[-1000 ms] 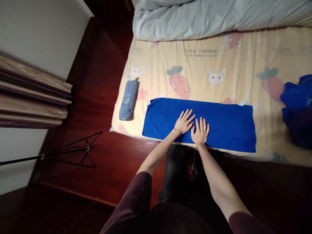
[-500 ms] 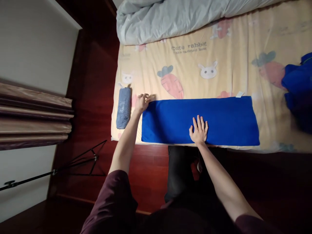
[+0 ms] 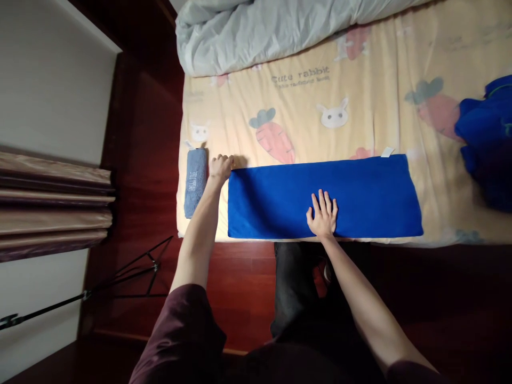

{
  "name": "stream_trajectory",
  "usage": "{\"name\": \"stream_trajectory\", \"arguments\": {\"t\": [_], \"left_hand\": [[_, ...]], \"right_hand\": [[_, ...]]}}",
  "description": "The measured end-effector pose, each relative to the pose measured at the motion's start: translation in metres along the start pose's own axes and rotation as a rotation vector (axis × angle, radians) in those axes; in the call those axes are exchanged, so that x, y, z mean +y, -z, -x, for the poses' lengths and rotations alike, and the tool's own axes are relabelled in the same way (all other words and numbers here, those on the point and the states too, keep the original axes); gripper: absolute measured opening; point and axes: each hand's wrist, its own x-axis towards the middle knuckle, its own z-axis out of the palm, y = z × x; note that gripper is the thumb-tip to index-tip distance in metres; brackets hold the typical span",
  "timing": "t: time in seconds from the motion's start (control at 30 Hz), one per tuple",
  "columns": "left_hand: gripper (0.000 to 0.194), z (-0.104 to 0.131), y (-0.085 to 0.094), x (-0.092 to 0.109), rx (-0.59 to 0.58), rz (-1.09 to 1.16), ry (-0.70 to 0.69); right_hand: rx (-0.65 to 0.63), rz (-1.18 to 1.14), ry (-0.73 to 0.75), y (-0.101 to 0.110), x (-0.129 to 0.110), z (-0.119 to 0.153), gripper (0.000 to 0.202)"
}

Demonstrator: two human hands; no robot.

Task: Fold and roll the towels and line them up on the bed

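Observation:
A blue cloth (image 3: 280, 200), folded into a long rectangle, lies along the near edge of the bed, with a small white tag (image 3: 387, 152) at its far edge. My right hand (image 3: 322, 214) rests flat on its near middle, fingers spread. At the cloth's far left corner is my left hand (image 3: 221, 166), its fingers curled in a pinch on that corner. A rolled grey-blue towel (image 3: 196, 184) lies just left of my left hand.
The bed has a yellow rabbit-print sheet (image 3: 304, 106). A pale grey quilt (image 3: 240, 40) lies bunched along the back. Crumpled blue clothing (image 3: 486, 144) sits at the right. A black tripod (image 3: 120, 280) stands on the floor at left, near curtains (image 3: 52, 202).
My left hand's fingers have closed at the cloth's far left corner. My right hand remains flat on the cloth. The whole view has shifted slightly.

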Motion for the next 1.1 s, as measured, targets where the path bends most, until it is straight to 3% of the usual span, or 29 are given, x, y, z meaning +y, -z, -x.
{"name": "stream_trajectory", "arguments": {"t": [0.13, 0.2, 0.23, 0.3, 0.37, 0.43, 0.5, 0.6, 0.7, 0.77, 0.93, 1.1], "left_hand": [[0.052, 0.052, -0.033, 0.065, 0.115, -0.004, -0.148], [0.055, 0.076, -0.058, 0.087, 0.078, 0.039, -0.354], [0.057, 0.083, -0.069, 0.091, 0.057, 0.058, -0.394], [0.061, 0.087, -0.085, 0.080, 0.078, 0.098, -0.301], [0.065, 0.081, -0.090, 0.055, 0.159, 0.137, -0.060], [0.067, 0.071, -0.087, 0.030, 0.220, 0.171, 0.136], [0.068, 0.066, -0.080, 0.019, 0.270, 0.174, 0.212], [0.069, 0.073, -0.070, 0.033, 0.332, 0.122, 0.125], [0.065, 0.091, -0.068, 0.060, 0.274, 0.097, -0.063], [0.063, 0.102, -0.074, 0.073, 0.220, 0.119, -0.107], [0.066, 0.108, -0.098, 0.079, 0.215, 0.209, 0.060], [0.070, 0.103, -0.101, 0.077, 0.230, 0.277, 0.151]], "right_hand": [[0.000, -0.004, 0.000, 0.000, 0.000, 0.000, 0.063], [-0.004, -0.006, -0.001, 0.000, 0.000, 0.000, 0.063], [-0.004, -0.006, -0.003, 0.000, 0.001, 0.000, 0.064], [-0.008, -0.006, -0.005, -0.001, 0.001, 0.000, 0.063], [-0.018, -0.008, -0.006, 0.000, 0.001, -0.001, 0.063], [-0.025, -0.008, -0.011, 0.000, -0.001, -0.001, 0.062], [-0.024, -0.006, -0.017, 0.002, -0.002, -0.001, 0.061], [-0.031, 0.003, -0.017, 0.004, -0.004, -0.002, 0.059], [-0.065, 0.018, -0.020, 0.006, -0.004, -0.002, 0.060], [-0.085, 0.029, -0.029, 0.007, -0.004, -0.002, 0.062], [-0.128, 0.047, -0.040, 0.012, -0.008, -0.002, 0.061], [-0.148, 0.068, -0.044, 0.018, -0.011, -0.003, 0.061]]}}
